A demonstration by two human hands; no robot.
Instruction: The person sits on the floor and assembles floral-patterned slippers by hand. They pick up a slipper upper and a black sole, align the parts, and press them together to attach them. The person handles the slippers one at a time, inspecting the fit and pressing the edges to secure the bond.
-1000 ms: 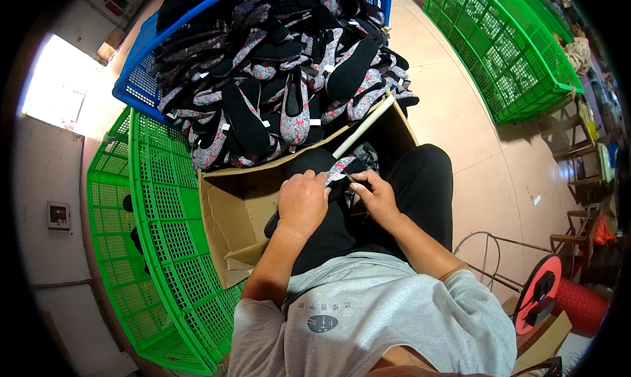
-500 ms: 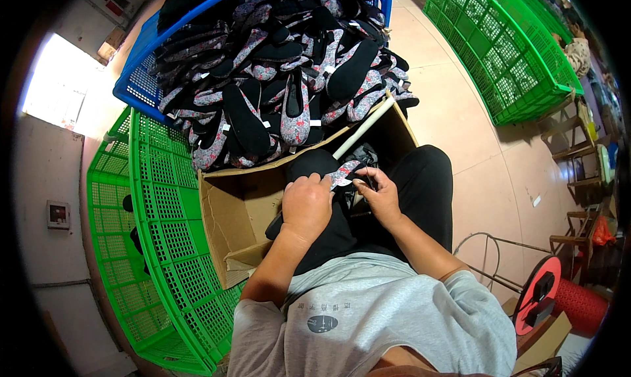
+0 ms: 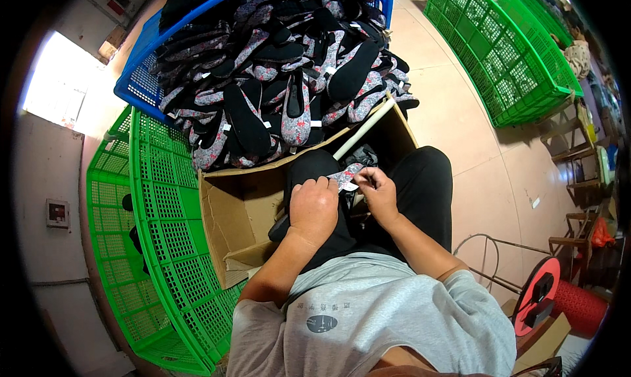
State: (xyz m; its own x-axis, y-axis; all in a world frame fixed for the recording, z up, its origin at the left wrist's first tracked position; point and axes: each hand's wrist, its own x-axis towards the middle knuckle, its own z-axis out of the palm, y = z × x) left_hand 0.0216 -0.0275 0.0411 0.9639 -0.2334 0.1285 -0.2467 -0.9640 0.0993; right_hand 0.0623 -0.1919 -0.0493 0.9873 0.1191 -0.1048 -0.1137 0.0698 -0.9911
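Note:
A grey-and-red floral cloth shoe (image 3: 348, 174) with a black sole is held above my lap. My left hand (image 3: 314, 206) is closed around its middle, knuckles up. Past my left wrist, a dark end (image 3: 279, 229) shows, seemingly part of the same shoe. My right hand (image 3: 379, 193) pinches at the shoe's other end, thumb and forefinger together; whether it also grips something small is hidden. A white tag (image 3: 348, 187) sticks out between my hands. Beyond my knees lies a big heap of similar floral shoes (image 3: 296, 117), many with black soles turned up.
An open cardboard box (image 3: 227, 209) stands before my legs, with a pale bar (image 3: 363, 129) across it. Behind the heap is a blue crate (image 3: 141, 88). Green crates stand at left (image 3: 174, 245) and far right (image 3: 503, 61). A red round-topped stand (image 3: 537, 295) is near right.
My right hand's fingers have drawn closer together on the shoe's end, and the shoe has tilted slightly. The left hand has shifted a little to the right, still gripping.

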